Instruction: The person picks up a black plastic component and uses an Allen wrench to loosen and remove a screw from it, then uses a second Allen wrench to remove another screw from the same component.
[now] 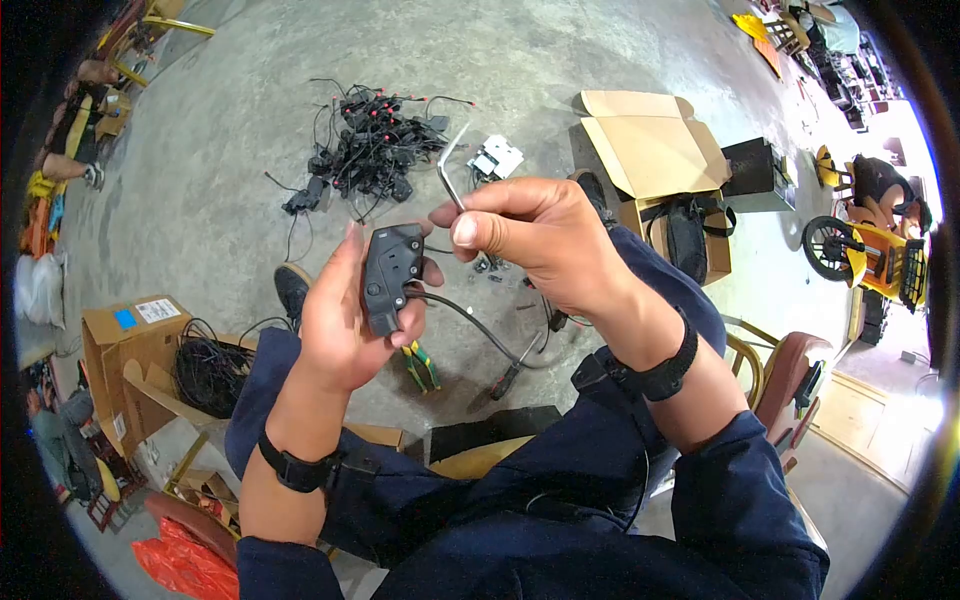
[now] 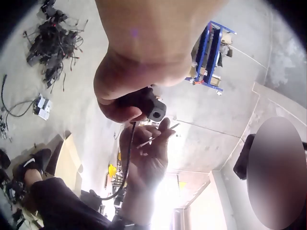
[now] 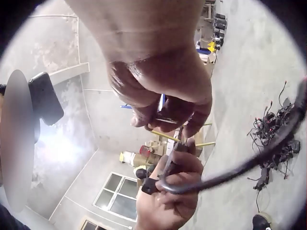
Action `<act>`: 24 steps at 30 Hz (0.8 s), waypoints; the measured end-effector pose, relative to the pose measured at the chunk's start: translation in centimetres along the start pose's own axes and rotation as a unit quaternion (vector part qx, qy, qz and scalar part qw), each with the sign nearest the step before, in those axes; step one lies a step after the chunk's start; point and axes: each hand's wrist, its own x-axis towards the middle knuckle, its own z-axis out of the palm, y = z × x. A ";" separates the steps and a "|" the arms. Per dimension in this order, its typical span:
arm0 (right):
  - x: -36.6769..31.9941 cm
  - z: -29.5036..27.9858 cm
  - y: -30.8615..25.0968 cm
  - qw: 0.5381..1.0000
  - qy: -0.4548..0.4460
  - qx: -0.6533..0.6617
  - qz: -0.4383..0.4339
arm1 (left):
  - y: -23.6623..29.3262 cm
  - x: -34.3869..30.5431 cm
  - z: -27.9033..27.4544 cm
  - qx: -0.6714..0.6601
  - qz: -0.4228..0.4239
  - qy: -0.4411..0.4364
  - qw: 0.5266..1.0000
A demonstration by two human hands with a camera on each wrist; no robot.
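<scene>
My left hand (image 1: 338, 318) grips a black plastic housing (image 1: 391, 268) with screws in its face and a black cable (image 1: 462, 312) coming out of its side. Between thumb and fingers, my right hand (image 1: 545, 240) pinches a bent silver hex key (image 1: 447, 172), its free end pointing up, above and to the right of the housing and apart from it. In the left wrist view the housing (image 2: 144, 103) shows a round hole at its end, with the hex key (image 2: 158, 136) beside it. The right wrist view has the cable (image 3: 240, 170) curving across the front.
On the floor lie a pile of black cabled parts (image 1: 375, 145), a white part (image 1: 496, 158), green-handled pliers (image 1: 421, 367) and a screwdriver (image 1: 506, 381). Cardboard boxes stand at the right (image 1: 655, 150) and left (image 1: 125, 345). A yellow wheeled vehicle (image 1: 880, 262) is at the far right.
</scene>
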 end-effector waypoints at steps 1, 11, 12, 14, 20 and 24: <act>0.0 0.0 0.0 0.999 0.003 0.035 0.011 | 0.1 -0.1 0.1 -0.044 -0.015 -0.024 0.999; 0.0 -0.6 -1.3 0.994 0.019 0.060 0.092 | 0.0 0.1 0.0 0.110 0.008 0.029 0.993; -0.1 -0.4 -1.2 0.994 0.018 0.059 0.092 | 0.0 0.1 0.1 0.101 0.014 0.038 0.994; 0.0 0.4 -1.1 0.993 0.029 0.105 0.041 | 0.0 0.1 0.4 0.091 0.021 0.047 0.995; -0.3 0.5 0.0 0.976 0.081 -0.184 -0.085 | 0.2 0.1 0.4 0.092 0.013 0.019 0.995; -0.1 0.6 0.7 0.949 0.060 -0.252 -0.182 | -0.1 0.3 0.0 0.054 -0.012 0.030 0.998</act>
